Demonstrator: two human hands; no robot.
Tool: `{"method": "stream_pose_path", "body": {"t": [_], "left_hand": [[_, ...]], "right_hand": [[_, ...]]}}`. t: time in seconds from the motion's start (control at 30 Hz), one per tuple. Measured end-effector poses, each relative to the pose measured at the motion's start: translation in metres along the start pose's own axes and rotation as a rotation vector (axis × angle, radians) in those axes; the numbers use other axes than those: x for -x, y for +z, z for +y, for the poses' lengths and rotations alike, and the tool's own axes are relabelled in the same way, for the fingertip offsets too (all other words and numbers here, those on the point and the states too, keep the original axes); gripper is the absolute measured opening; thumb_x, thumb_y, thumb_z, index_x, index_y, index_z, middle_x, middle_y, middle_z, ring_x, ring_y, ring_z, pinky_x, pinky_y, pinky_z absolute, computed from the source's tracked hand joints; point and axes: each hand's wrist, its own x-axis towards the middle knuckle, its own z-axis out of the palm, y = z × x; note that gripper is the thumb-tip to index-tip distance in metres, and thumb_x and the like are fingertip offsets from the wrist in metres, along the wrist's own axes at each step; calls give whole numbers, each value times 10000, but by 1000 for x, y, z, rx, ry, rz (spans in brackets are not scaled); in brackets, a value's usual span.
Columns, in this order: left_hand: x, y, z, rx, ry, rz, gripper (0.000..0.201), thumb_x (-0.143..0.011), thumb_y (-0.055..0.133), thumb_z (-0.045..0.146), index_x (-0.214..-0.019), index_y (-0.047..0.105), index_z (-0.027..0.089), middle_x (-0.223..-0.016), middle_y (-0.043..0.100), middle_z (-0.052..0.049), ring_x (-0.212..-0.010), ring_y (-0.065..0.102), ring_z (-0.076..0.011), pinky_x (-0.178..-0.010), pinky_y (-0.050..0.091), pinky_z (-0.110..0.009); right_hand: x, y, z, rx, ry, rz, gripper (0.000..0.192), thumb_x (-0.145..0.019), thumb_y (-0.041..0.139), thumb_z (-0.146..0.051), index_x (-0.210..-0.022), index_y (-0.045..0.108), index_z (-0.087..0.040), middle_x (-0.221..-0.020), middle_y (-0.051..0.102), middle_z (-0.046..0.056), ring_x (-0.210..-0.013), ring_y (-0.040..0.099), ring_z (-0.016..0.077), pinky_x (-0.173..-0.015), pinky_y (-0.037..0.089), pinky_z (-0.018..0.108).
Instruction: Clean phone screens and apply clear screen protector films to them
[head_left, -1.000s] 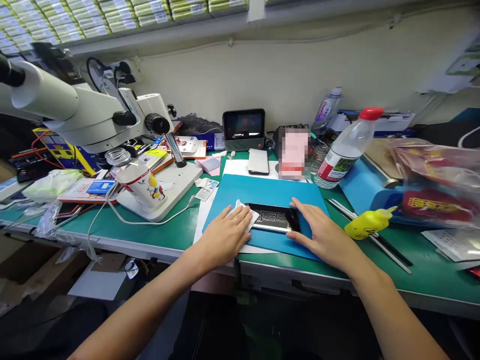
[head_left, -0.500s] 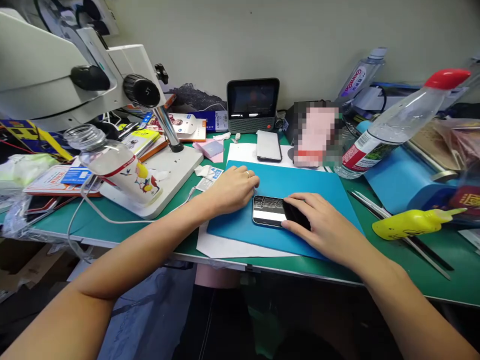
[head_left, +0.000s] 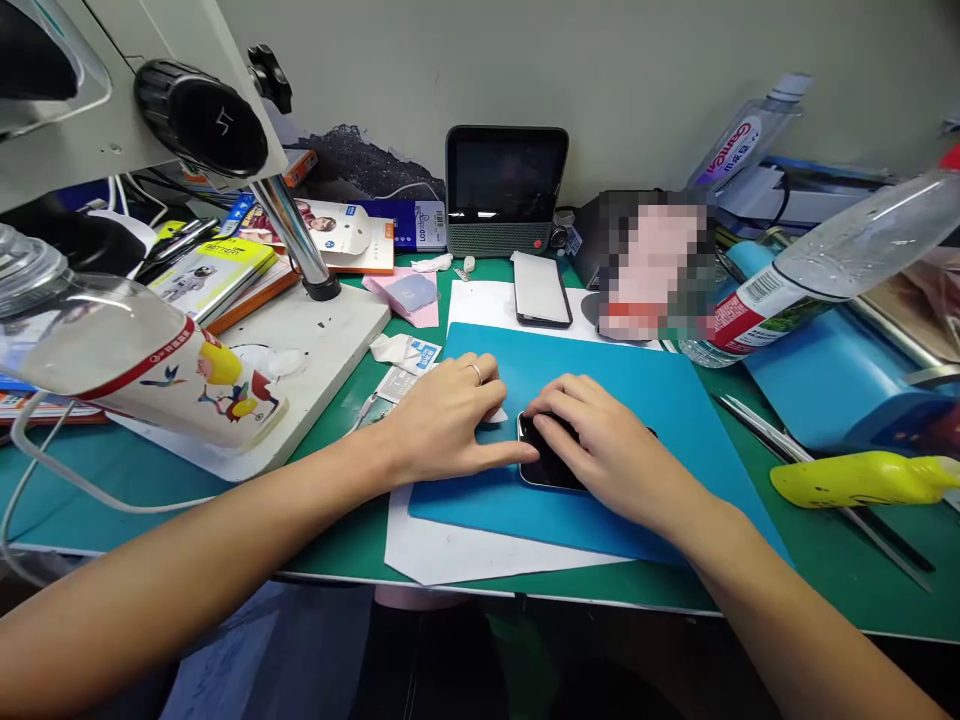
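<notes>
Right hand [head_left: 611, 450] has slid nearer the left hand [head_left: 442, 420], slightly parted fingers atop the phone [head_left: 546, 465]; left thumb reaches its edge, other fingers curled over tissue [head_left: 498, 416], grip unclear.

- Over the phone [head_left: 553, 462]: blocked. Right hand [head_left: 600, 440] covers much of it, left hand [head_left: 446, 425] crowds its left end.
- Best lane: far strip of blue mat [head_left: 585, 352], bare behind both hands.
- Near strip of mat also open, but the forearms flank it.
- Left: microscope base [head_left: 349, 335], its post [head_left: 296, 235] and a big bottle [head_left: 172, 370] wall it off.
- Right: yellow bottle [head_left: 847, 480] lies low; red-capped bottle [head_left: 832, 250] leans behind it.
- Back: display [head_left: 506, 185] stops reach.
</notes>
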Motion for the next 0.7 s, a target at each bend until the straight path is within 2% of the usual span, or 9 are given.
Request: {"method": "stream_pose_path", "body": {"t": [0.23, 0.33, 0.43, 0.53, 0.7], "left_hand": [[1, -1, 7, 48, 4, -11, 701, -737, 665, 803, -1025, 584, 169, -990, 592, -71, -886, 515, -250, -803, 432, -395], [3, 2, 9, 17, 18, -24, 800, -709, 675, 819, -1157, 599, 160, -1078, 580, -97, -938, 510, -270, -835, 440, -414], [5, 3, 11, 15, 17, -26, 788, -738, 716, 751, -1251, 588, 168, -1152, 560, -108, -982, 509, -277, -870, 448, -422], [5, 3, 13, 31, -13, -33, 710, -763, 756, 664, -1263, 594, 186, -1182, 550, -108, -1004, 514, -278, -890, 458, -427], [3, 4, 13, 60, -38, -60, 717, -712, 800, 657, -1233, 622, 199, -1181, 539, -109, -1015, 506, -288, -888, 471, -443]], "right_hand": [[1, 7, -2, 39, -8, 52, 247, -980, 396, -148, -990, 630, -228, -1000, 659, 84, -946, 596, 245, -840, 522, 423], [2, 10, 1, 66, -18, 62, 240, -983, 386, -139, -998, 613, -215, -1001, 642, 86, -942, 568, 248, -847, 508, 429], [3, 12, 1, 73, -25, 72, 237, -983, 378, -134, -1020, 602, -203, -1021, 631, 91, -950, 549, 251, -856, 496, 441], [4, 12, 0, 81, -21, 81, 241, -961, 386, -108, -1024, 597, -207, -1032, 635, 92, -959, 549, 259, -853, 490, 459], [4, 14, -1, 89, -30, 98, 241, -956, 395, -107, -1008, 602, -219, -1036, 641, 88, -958, 560, 262, -851, 496, 468]]}}
